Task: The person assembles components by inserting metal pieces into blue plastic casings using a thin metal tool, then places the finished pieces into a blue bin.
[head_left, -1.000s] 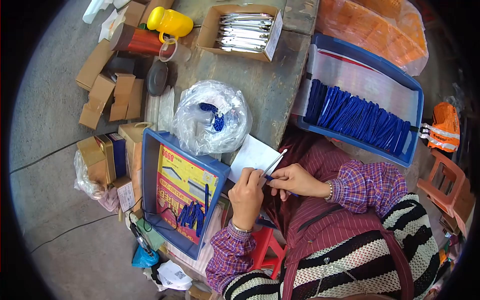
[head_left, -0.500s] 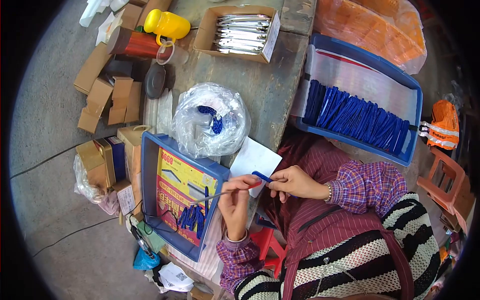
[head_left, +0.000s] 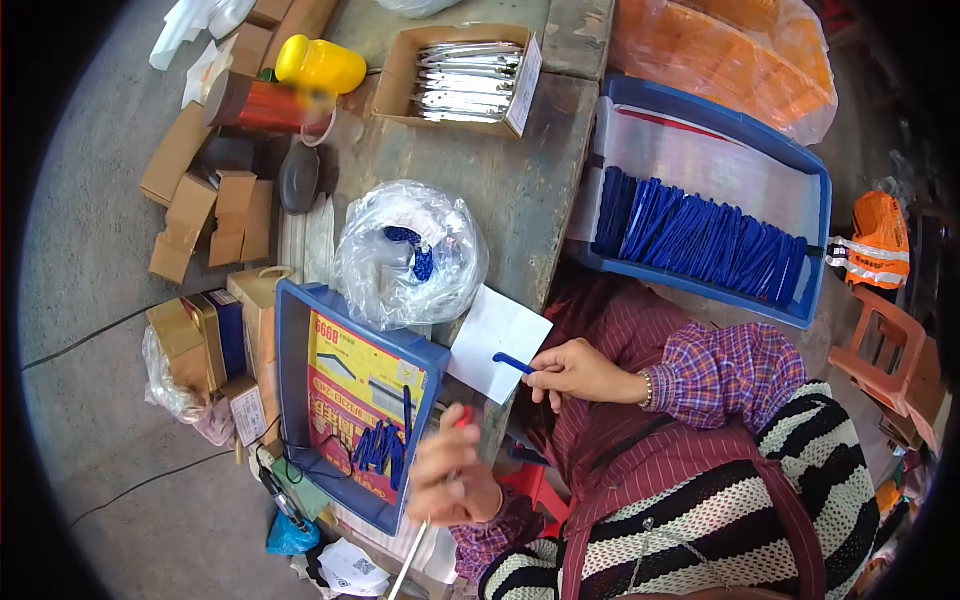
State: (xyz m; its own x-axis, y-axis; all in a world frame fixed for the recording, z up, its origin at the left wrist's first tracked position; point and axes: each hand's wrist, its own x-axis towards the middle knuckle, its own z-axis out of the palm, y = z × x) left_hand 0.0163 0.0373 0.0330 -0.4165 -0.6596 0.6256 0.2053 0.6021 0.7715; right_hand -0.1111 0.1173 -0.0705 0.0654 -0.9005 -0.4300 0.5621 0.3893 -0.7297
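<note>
My right hand (head_left: 580, 374) pinches a slim blue strip (head_left: 513, 363), rounded at its far end, over a white sheet (head_left: 485, 345) at the table's edge. My left hand (head_left: 450, 470), smeared by motion, is apart from it to the lower left. It is closed around a thin rod-like tool (head_left: 410, 565) with a red end (head_left: 465, 416); the pale shaft points down below the hand. Beside the left hand lies a blue tray (head_left: 437, 352), lined with a yellow and red printed sheet, with several similar blue pieces (head_left: 378, 447) inside.
A larger blue bin (head_left: 720, 105) holds many slim blue pieces (head_left: 700, 235). A clear plastic bag (head_left: 410, 255) sits on the table. Behind it stands a cardboard box (head_left: 395, 75) of shiny metal pieces, near a yellow cup (head_left: 322, 65). A red stool (head_left: 535, 488) is below.
My left hand has pulled away from the blue strip, moving down and left, and the tool's shaft has swung downward. My right hand still holds the strip. The view has shifted slightly.
</note>
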